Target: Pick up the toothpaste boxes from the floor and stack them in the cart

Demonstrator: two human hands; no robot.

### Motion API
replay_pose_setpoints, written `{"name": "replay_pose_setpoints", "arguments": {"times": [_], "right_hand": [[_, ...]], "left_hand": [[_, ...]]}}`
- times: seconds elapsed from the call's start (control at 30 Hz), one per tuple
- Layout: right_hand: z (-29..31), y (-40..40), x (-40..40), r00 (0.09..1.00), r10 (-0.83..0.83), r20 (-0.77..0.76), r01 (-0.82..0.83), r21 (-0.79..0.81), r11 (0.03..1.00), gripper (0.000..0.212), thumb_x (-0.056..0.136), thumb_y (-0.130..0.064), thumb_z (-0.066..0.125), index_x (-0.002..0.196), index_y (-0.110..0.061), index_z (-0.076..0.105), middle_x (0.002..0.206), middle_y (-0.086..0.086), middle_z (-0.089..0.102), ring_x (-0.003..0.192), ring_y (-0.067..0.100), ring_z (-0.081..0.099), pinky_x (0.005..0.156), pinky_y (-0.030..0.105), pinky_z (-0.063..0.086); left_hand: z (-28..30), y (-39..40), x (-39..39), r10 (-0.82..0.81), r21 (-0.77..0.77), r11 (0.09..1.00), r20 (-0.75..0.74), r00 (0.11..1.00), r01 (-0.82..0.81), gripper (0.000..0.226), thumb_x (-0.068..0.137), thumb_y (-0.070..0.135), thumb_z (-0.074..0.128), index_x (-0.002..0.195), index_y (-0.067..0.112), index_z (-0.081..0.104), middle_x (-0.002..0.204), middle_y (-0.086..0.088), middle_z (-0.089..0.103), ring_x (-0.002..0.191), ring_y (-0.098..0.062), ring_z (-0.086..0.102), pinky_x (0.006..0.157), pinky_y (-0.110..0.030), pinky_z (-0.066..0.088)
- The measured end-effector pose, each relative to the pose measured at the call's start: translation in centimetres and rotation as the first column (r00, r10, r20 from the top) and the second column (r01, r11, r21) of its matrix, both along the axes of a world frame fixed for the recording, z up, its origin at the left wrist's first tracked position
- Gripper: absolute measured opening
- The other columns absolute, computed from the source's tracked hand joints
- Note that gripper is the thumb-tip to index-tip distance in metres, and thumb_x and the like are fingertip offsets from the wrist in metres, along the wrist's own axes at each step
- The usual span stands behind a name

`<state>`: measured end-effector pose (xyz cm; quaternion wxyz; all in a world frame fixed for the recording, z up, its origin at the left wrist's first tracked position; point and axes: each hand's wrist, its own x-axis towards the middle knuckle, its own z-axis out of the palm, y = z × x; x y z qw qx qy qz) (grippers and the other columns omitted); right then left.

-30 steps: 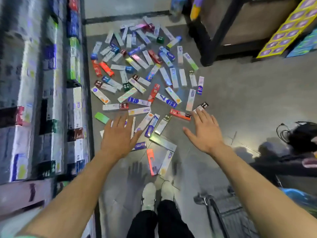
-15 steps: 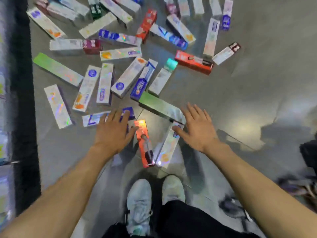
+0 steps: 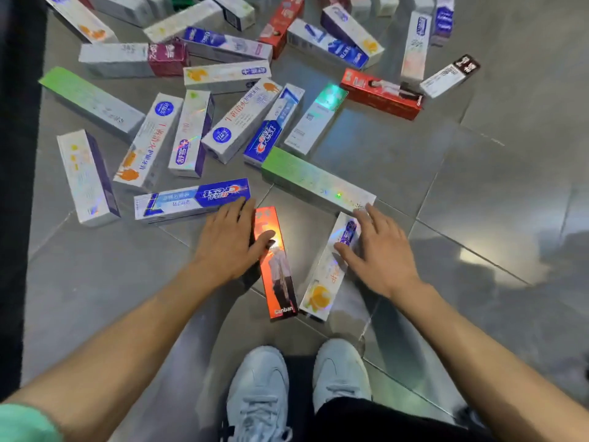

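Observation:
Many toothpaste boxes lie scattered on the grey tiled floor. Nearest to me are an orange-red box (image 3: 278, 275) and a white box with an orange fruit print (image 3: 328, 275). My left hand (image 3: 231, 240) hovers low beside the orange-red box, thumb over its top face, fingers spread near a blue and white box (image 3: 188, 199). My right hand (image 3: 379, 250) is spread over the far end of the white box, thumb on it, fingertips at a long green box (image 3: 315, 180). Neither hand has closed around a box. The cart is out of view.
A dark shelf base (image 3: 16, 186) runs along the left edge. My two white shoes (image 3: 264, 387) stand just behind the nearest boxes. Bare tiles (image 3: 494, 218) stretch to the right. More boxes crowd the floor further ahead.
The view has dropped much closer to the floor. Both hands have come down from above the pile to the two nearest boxes, and the cart has left the frame.

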<state>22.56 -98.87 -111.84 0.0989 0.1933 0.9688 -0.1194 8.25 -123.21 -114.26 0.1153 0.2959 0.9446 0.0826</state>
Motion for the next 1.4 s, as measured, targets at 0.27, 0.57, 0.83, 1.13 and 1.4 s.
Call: {"name": "replay_pose_setpoints", "arguments": {"times": [0.27, 0.57, 0.83, 1.13, 1.4], "right_hand": [[-2.5, -4.9, 1.0, 0.779, -0.604, 0.172, 0.597, -0.500, 0.627, 0.065, 0.081, -0.059, 0.072, 0.120, -0.010, 0.056, 0.121, 0.009, 0.062, 0.116, 0.030, 0.058, 0.087, 0.036, 0.046], [-2.9, -6.5, -0.5, 0.806, -0.574, 0.144, 0.568, -0.461, 0.682, 0.052, 0.075, -0.039, 0.077, 0.102, -0.016, 0.039, 0.107, 0.008, 0.052, 0.104, 0.031, 0.051, 0.082, 0.036, 0.042], [1.1, -6.4, -1.6, 0.789, -0.614, -0.001, 0.427, -0.717, 0.551, 0.048, 0.077, -0.030, 0.079, 0.108, -0.031, 0.043, 0.103, -0.011, 0.065, 0.088, 0.005, 0.063, 0.071, 0.029, 0.045], [26.1, -3.6, -5.7, 0.753, -0.655, -0.063, 0.266, -0.881, 0.392, 0.043, 0.080, -0.024, 0.084, 0.105, -0.027, 0.049, 0.093, -0.006, 0.071, 0.079, 0.004, 0.069, 0.080, 0.039, 0.057], [62.0, -0.6, -4.7, 0.674, -0.726, -0.134, 0.141, -0.942, 0.304, 0.064, 0.074, -0.015, 0.085, 0.126, -0.022, 0.049, 0.119, 0.014, 0.069, 0.100, 0.021, 0.069, 0.085, 0.034, 0.057]], "left_hand": [[-1.7, 2.8, 5.5, 0.484, 0.136, 0.796, 0.440, 0.756, -0.589, 0.081, 0.080, 0.079, 0.052, 0.129, 0.014, 0.051, 0.123, -0.007, 0.051, 0.121, -0.027, 0.048, 0.096, -0.042, 0.041], [-0.9, 4.5, 7.1, 0.498, 0.200, 0.738, 0.483, 0.720, -0.644, 0.055, 0.088, 0.044, 0.069, 0.129, 0.014, 0.048, 0.123, -0.008, 0.050, 0.117, -0.027, 0.049, 0.087, -0.032, 0.034], [4.0, 2.8, 3.6, 0.262, 0.377, 0.690, 0.665, 0.699, -0.618, 0.053, 0.089, 0.040, 0.072, 0.132, 0.027, 0.044, 0.114, 0.011, 0.061, 0.100, -0.007, 0.062, 0.083, -0.026, 0.049], [29.5, 3.6, -1.9, 0.176, 0.466, 0.651, 0.675, 0.716, -0.599, 0.044, 0.086, 0.044, 0.076, 0.120, 0.047, 0.048, 0.112, 0.017, 0.064, 0.094, 0.008, 0.063, 0.087, -0.022, 0.048], [64.7, 7.9, -0.4, 0.007, 0.590, 0.509, 0.725, 0.688, -0.627, 0.049, 0.081, 0.039, 0.076, 0.124, 0.039, 0.052, 0.113, 0.009, 0.070, 0.100, -0.007, 0.069, 0.090, -0.027, 0.052]]}}
